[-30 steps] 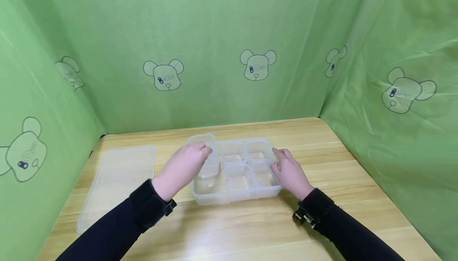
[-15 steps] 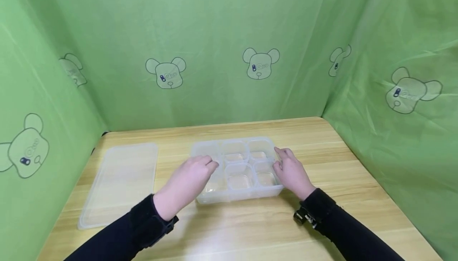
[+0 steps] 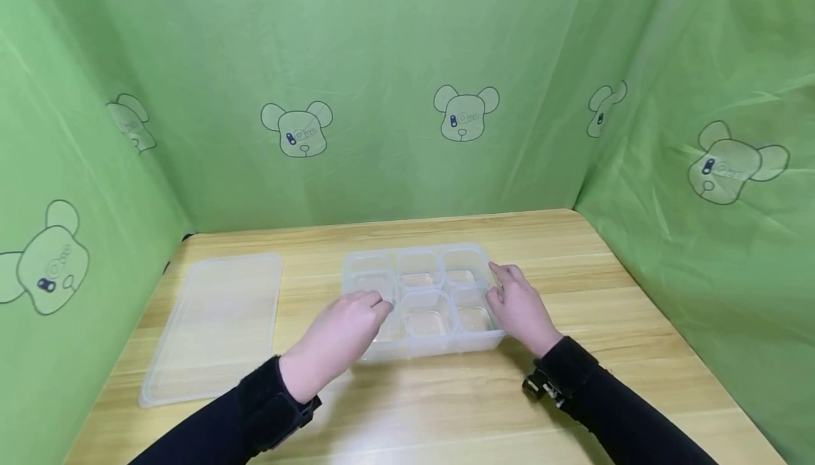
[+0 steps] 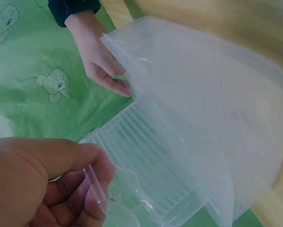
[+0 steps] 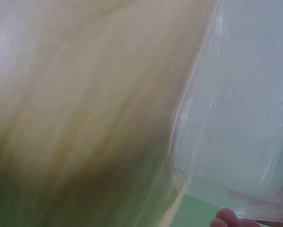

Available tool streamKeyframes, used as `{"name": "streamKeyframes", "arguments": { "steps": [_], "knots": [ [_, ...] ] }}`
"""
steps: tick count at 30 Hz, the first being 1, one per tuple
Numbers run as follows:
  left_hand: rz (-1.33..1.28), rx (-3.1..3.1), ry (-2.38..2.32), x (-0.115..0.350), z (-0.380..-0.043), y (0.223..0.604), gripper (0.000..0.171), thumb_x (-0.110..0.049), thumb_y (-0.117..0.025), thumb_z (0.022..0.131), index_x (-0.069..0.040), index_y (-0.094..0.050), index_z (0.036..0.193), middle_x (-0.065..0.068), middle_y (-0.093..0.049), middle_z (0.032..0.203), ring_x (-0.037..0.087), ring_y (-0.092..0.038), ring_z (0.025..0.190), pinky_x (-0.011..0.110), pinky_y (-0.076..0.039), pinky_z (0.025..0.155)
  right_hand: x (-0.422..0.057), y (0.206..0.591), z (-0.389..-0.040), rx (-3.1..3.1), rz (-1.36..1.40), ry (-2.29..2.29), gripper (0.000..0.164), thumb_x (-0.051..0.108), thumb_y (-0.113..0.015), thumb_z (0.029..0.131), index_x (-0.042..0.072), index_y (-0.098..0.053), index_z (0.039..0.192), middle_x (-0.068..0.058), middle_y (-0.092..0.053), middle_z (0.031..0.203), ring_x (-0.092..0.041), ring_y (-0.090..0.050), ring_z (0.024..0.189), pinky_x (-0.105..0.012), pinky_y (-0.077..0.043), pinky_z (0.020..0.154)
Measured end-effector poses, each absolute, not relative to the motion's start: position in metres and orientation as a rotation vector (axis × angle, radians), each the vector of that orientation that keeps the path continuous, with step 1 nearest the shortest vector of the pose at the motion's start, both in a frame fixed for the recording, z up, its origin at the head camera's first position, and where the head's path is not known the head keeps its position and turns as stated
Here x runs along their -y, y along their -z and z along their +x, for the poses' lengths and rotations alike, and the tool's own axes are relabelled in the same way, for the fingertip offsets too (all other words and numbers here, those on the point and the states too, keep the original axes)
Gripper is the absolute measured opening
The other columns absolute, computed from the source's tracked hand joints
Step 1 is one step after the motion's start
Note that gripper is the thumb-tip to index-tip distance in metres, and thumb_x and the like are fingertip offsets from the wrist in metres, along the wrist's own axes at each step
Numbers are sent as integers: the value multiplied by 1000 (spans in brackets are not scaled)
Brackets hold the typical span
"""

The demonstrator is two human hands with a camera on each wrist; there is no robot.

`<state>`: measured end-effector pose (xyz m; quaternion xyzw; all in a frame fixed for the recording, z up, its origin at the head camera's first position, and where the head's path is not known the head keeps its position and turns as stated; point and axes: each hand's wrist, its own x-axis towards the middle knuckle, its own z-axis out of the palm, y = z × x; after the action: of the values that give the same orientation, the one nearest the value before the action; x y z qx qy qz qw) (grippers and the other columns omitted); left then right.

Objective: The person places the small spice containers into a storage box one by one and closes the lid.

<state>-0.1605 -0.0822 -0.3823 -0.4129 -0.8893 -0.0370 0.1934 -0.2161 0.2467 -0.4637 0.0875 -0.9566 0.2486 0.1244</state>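
Left hand (image 3: 344,330) pinches a clear rectangular plastic tub (image 3: 373,282) that, if tilted, could jam inside the long translucent plastic box (image 3: 439,345) touched by the right hand (image 3: 521,309), fingers spread.

The worktop (image 3: 420,415) is showing pale, streaked wood grain and is reaching back to a nearly straight far edge with a rounded right corner. A flat, translucent lid (image 3: 216,330) is lying near the left edge, its long sides slanting toward the far edge. Apart from it, a translucent box (image 3: 439,346) is sitting roughly midway between the left and right edges, its length running nearly parallel to the far edge.
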Motion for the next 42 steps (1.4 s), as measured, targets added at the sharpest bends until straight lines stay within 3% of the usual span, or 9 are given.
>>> {"name": "streamKeyframes", "arguments": {
  "steps": [13, 28, 42],
  "knots": [
    [-1159, 2537, 98, 78, -163, 405, 16, 5, -69, 87, -6, -72, 98, 2, -66, 86, 15, -64, 76, 26, -56, 71, -246, 464, -217, 2787, 255, -717, 52, 13, -54, 98, -7, -44, 145, -22, -53, 127, -13, -48, 60, -29, -44, 53],
    [-1168, 2596, 94, 73, -169, 419, 17, 7, -69, 86, -6, -74, 96, 2, -70, 89, 15, -67, 79, 25, -57, 71, -247, 465, -218, 2783, 261, -730, 52, 12, -53, 98, -7, -43, 145, -23, -53, 126, -13, -48, 60, -28, -44, 52],
    [-1199, 2659, 169, 75, -170, 418, 5, -5, -72, 89, -10, -75, 89, 0, -68, 82, 13, -66, 75, 24, -56, 69, -246, 465, -218, 2795, 248, -727, 53, 12, -53, 98, -7, -43, 146, -22, -53, 125, -13, -48, 61, -28, -44, 52]
  ]
}}
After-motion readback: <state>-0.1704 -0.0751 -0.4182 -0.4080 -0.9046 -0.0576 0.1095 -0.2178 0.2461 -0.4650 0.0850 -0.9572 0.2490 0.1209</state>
